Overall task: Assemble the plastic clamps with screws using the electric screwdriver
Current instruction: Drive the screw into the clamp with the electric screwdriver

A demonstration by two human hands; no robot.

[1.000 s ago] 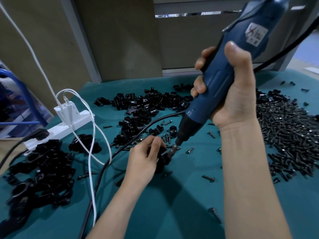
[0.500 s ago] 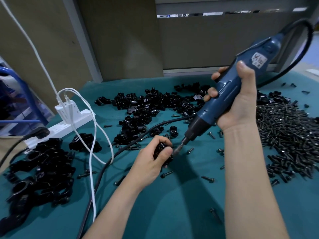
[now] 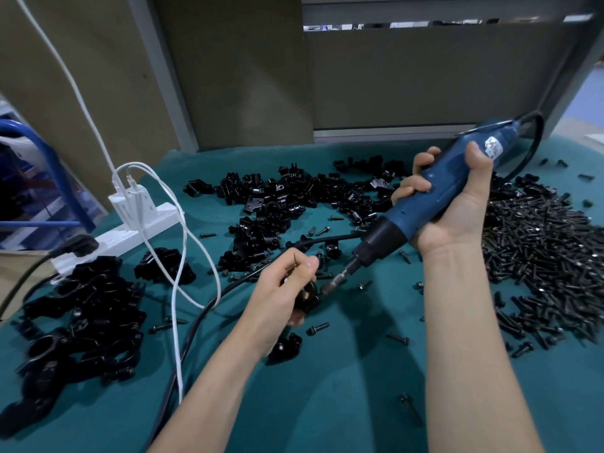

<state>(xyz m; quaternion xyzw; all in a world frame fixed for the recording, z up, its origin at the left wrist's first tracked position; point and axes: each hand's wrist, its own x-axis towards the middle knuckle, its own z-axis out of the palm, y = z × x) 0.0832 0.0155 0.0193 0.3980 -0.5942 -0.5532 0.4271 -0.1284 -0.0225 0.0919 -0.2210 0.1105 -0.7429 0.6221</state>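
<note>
As left hand grips clamp, screwdriver touches it.

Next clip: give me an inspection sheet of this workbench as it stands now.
Surface: teal cloth table, strewn with parts.
Job's things: blue electric screwdriver, bit tip at the held clamp; loose clamp pile at back; second clamp pile at left; screw heap at right.
Clutter: stray screws mid-table; one clamp piece beside the left forearm.
Hands: left hand grips the held clamp; right hand grips the screwdriver.
Cables: black cord crosses the table; white cables loop from the power strip.
Surroundings: partition panels behind; blue tube far left.
</note>
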